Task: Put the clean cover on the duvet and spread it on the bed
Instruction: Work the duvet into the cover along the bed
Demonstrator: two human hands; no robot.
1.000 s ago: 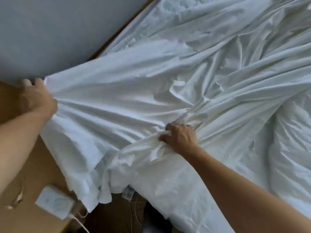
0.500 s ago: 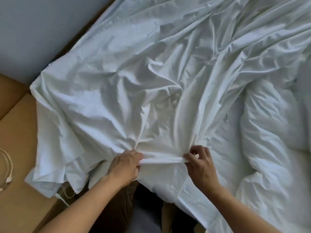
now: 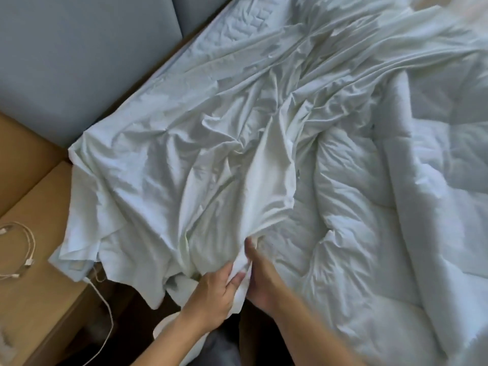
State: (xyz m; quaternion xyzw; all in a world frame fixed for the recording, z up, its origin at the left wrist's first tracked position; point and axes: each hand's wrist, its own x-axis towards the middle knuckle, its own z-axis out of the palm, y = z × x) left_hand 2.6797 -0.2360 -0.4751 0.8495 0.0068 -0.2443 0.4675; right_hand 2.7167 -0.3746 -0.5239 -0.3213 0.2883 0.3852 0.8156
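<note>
The cover (image 3: 206,159) lay crumpled across the near left part of the bed (image 3: 237,30). One corner spilled onto the bedside counter (image 3: 34,286), and the puffy duvet (image 3: 396,207) was heaped just beside the cover on the right. Our left hand (image 3: 214,291) pinched its bunched near edge and our right hand (image 3: 264,281) gripped the same fold close alongside. We judged the cloth light, limp and slippery, best taken at hems and corners rather than mid-sheet.

Left hand (image 3: 211,289) and right hand (image 3: 261,281) have closed together on the cover (image 3: 184,167).
</note>
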